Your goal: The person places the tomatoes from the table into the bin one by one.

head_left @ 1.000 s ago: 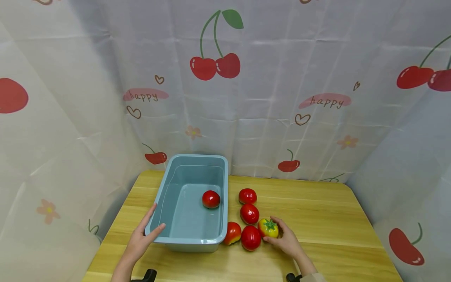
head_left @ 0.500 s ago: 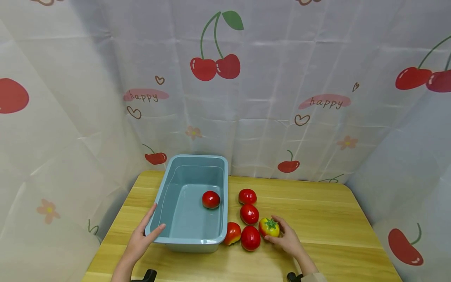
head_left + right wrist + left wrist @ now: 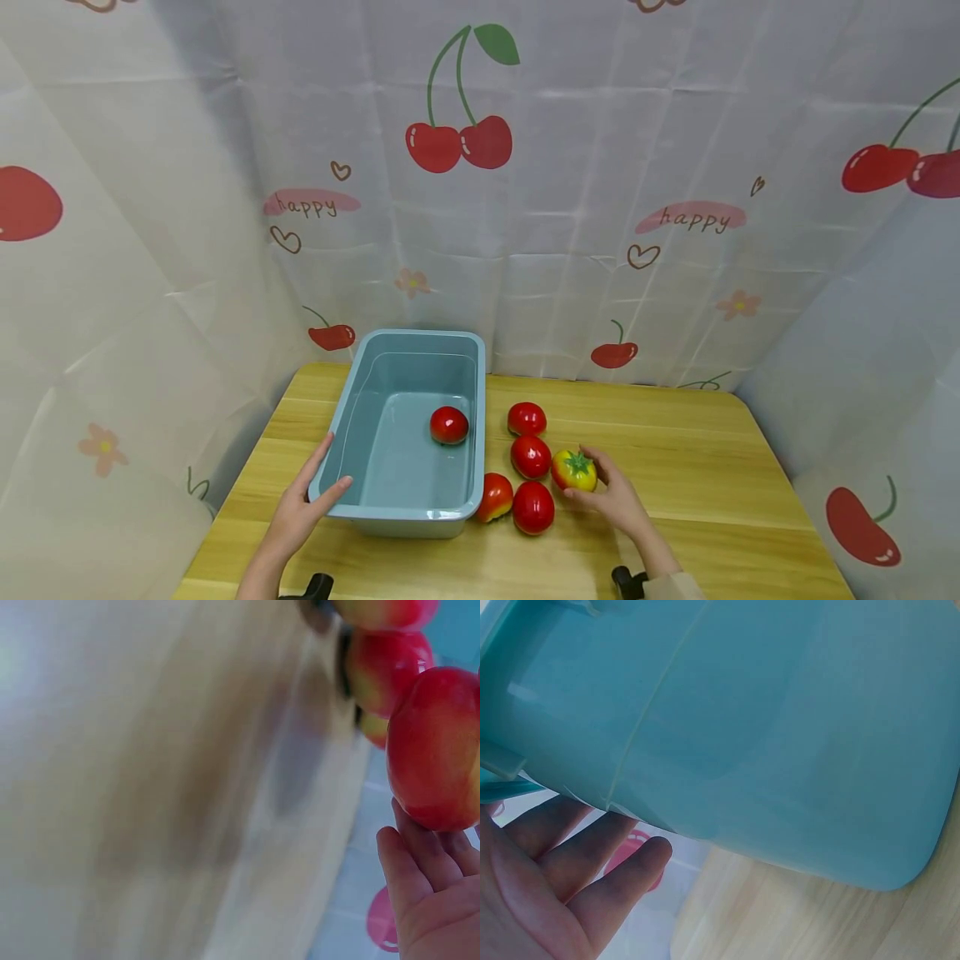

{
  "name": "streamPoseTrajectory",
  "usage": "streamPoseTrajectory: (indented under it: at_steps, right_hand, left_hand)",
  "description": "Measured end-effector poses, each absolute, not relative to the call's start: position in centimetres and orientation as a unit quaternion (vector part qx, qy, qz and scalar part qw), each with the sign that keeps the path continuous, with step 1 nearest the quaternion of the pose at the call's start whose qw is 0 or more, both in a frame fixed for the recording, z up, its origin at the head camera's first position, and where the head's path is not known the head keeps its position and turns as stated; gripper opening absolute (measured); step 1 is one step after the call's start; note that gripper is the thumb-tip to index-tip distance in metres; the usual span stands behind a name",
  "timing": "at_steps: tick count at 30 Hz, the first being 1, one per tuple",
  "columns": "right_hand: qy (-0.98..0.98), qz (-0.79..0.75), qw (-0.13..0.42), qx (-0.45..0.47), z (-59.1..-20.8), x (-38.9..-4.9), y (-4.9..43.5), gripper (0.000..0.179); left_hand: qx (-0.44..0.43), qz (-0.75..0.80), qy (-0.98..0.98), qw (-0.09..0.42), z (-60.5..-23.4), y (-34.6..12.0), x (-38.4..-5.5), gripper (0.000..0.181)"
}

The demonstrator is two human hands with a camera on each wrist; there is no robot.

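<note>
A light blue plastic bin (image 3: 420,514) stands on the left of the table, one red tomato (image 3: 449,425) inside. My left hand (image 3: 296,508) holds its near left corner, thumb over the front rim; in the left wrist view several fingers (image 3: 619,896) lie along the outer wall. My right hand (image 3: 611,496) grips a yellow-and-red tomato (image 3: 574,471), green star-shaped top facing up, between thumb and fingers. From the right wrist view, this tomato (image 3: 435,750) shows its red underside above the hand. Left of it sit red tomatoes (image 3: 531,457), several in a cluster beside the bin.
The wooden table (image 3: 675,467) extends right of the tomatoes. A white curtain (image 3: 555,250) printed with cherries hangs close behind and on both sides. The bin's right wall (image 3: 481,433) stands between its inside and the cluster.
My right hand has moved slightly up and away from me with the yellow-and-red tomato, which has parted from the nearest red one. The left hand and the bin have stayed in place.
</note>
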State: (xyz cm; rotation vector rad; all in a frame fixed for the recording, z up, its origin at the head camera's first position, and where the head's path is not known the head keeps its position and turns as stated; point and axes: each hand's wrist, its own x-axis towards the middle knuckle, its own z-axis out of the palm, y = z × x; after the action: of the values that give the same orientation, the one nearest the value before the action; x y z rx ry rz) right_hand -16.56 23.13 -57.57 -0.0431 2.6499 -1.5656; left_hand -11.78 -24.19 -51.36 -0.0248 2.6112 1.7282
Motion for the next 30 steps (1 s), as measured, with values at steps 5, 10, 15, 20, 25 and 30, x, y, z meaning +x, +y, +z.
streamPoseTrajectory:
  at_steps: [5,10,15,20,25,30]
  right_hand:
    - [0.859,-0.51,0.022,-0.036,-56.3,-16.8,22.9,0.08]
    - [0.859,-0.51,0.013,-0.052,-55.2,-17.0,22.7,0.079]
    - [0.857,-0.51,0.003,-0.067,-54.3,-17.1,22.3,0.079]
    - [0.86,-0.502,-0.008,-0.088,-52.9,-17.2,21.7,0.076]
    - [0.857,-0.502,-0.025,-0.114,-50.1,-16.7,20.8,0.072]
    - [0.861,-0.493,-0.025,-0.118,-50.2,-17.2,20.8,0.073]
  left_hand:
    - [-0.001,0.558,0.83,0.005,-51.4,-24.2,-11.8,0.073]
    - [0.001,0.559,0.829,0.003,-51.5,-24.3,-11.8,0.073]
    - [0.0,0.56,0.829,0.003,-51.5,-24.3,-11.8,0.074]
    - [-0.001,0.559,0.829,0.003,-51.5,-24.3,-11.8,0.073]
    - [-0.003,0.556,0.831,0.004,-51.4,-24.2,-11.8,0.073]
    - [-0.008,0.554,0.832,0.005,-51.3,-24.2,-11.7,0.073]
